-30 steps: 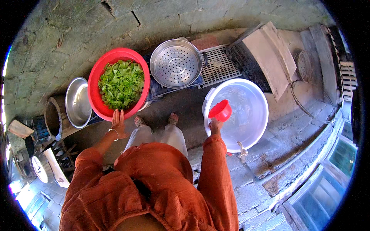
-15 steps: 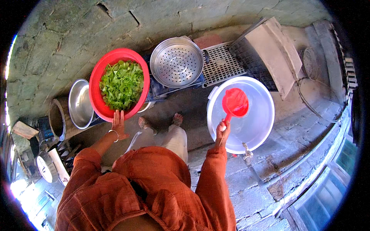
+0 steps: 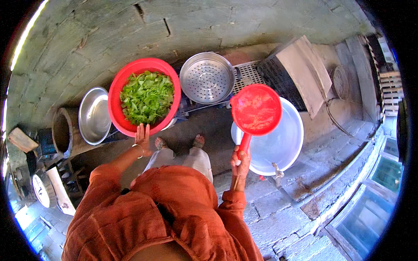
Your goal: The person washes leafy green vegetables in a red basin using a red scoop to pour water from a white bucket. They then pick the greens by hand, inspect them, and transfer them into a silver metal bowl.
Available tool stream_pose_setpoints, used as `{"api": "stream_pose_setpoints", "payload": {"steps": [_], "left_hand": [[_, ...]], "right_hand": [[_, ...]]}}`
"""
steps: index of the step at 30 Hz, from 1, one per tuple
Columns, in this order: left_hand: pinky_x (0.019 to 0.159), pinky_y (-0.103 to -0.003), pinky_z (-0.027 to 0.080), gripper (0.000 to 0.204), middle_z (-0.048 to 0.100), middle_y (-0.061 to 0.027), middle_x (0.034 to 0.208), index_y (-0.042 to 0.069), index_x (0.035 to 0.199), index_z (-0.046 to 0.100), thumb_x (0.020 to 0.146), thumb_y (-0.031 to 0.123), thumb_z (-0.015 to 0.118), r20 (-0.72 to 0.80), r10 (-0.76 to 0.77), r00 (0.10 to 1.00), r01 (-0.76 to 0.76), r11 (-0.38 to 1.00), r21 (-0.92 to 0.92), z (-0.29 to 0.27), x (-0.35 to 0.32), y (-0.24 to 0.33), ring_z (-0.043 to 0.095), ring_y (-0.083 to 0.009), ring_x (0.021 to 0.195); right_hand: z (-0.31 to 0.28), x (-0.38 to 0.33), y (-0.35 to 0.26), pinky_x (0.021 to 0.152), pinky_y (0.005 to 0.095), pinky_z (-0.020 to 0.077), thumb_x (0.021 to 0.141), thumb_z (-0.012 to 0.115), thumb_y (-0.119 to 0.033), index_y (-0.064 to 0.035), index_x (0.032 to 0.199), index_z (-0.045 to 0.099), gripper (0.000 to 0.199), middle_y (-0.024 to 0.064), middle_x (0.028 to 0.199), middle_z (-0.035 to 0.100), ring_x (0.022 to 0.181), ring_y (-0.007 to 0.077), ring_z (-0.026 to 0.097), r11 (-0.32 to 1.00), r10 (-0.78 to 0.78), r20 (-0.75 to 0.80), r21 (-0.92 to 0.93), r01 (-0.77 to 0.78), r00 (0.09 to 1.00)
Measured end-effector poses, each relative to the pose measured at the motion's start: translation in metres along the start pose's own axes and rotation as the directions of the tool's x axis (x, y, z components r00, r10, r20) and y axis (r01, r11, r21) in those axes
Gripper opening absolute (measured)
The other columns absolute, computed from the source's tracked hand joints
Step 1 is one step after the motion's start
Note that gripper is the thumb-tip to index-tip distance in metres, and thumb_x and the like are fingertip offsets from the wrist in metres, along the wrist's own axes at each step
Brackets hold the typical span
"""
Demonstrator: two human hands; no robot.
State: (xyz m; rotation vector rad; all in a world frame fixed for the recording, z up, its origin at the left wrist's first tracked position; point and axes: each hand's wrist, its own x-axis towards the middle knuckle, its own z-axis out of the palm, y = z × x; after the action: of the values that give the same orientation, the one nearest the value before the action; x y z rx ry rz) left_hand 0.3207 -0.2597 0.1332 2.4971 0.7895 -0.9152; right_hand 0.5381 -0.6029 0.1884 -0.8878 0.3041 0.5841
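My right hand [image 3: 241, 163] is wrapped round the handle of a red plastic water dipper [image 3: 257, 108], which has water in its bowl. The dipper is raised over the left rim of a large white tub [image 3: 285, 152] that holds water. My left hand [image 3: 142, 140] rests with fingers stretched out against the near rim of a red basin [image 3: 114, 98]. Green leafy vegetables [image 3: 148, 98] fill much of that basin.
A perforated metal steamer pan [image 3: 207, 78] sits right of the red basin, and a metal bowl [image 3: 94, 115] leans to its left. Beyond the tub stand a white plastic grate [image 3: 248, 77] and a tilted board [image 3: 303, 69]. A tap [image 3: 277, 170] is at the tub's near rim.
My right hand has lifted the dipper up out of the tub and moved it left, so it looks larger. My left hand stays at the red basin's rim.
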Motion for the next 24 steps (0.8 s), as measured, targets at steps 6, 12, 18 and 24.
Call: {"api": "stream_pose_setpoints", "payload": {"steps": [6,12,18,24], "left_hand": [[0.105,-0.05,0.006,0.126,-0.017,-0.0242,0.14,0.012,0.136,-0.016,0.051,0.026,0.076,0.004,0.009,1.0,-0.009,0.999,-0.042,-0.005,-0.001,-0.001,-0.011,-0.0407,0.131],[0.105,-0.049,0.005,0.123,-0.016,-0.0236,0.14,0.011,0.137,-0.015,0.053,0.022,0.075,-0.009,0.027,1.0,-0.028,0.995,-0.096,-0.002,-0.005,-0.004,-0.011,-0.0397,0.131],[0.105,-0.049,0.005,0.12,-0.014,-0.023,0.141,0.013,0.137,-0.013,0.053,0.023,0.072,-0.05,0.037,0.998,-0.043,0.991,-0.126,0.004,-0.001,-0.01,-0.01,-0.0389,0.132],[0.105,-0.05,0.004,0.122,-0.013,-0.0231,0.141,0.012,0.137,-0.012,0.051,0.021,0.074,0.002,0.02,1.0,-0.019,0.994,-0.112,-0.005,-0.002,-0.004,-0.01,-0.0392,0.132]], "right_hand": [[0.089,-0.005,0.032,0.035,0.018,0.0322,0.076,0.05,0.0,-0.0071,0.131,0.035,0.058,0.0068,0.079,0.055,0.043,0.0075,0.041,0.984,0.143,0.133,-0.125,-0.127,0.981],[0.142,0.01,0.072,0.037,0.017,0.0295,0.076,0.053,-0.001,-0.007,0.13,0.039,0.056,0.0042,0.08,0.054,0.047,0.0041,0.042,0.896,0.225,0.217,-0.43,-0.114,0.95],[0.144,0.038,0.127,0.048,0.0275,0.0425,0.073,0.057,0.003,-0.0059,0.126,0.043,0.056,0.0052,0.095,0.058,0.057,0.0139,0.053,0.602,-0.097,0.495,-0.661,0.447,0.863],[0.151,0.032,0.123,0.055,0.037,0.049,0.071,0.058,-0.005,-0.012,0.129,0.039,0.062,0.0072,0.091,0.056,0.065,0.0266,0.059,-0.182,-0.023,0.695,-0.71,0.68,0.719]]}}
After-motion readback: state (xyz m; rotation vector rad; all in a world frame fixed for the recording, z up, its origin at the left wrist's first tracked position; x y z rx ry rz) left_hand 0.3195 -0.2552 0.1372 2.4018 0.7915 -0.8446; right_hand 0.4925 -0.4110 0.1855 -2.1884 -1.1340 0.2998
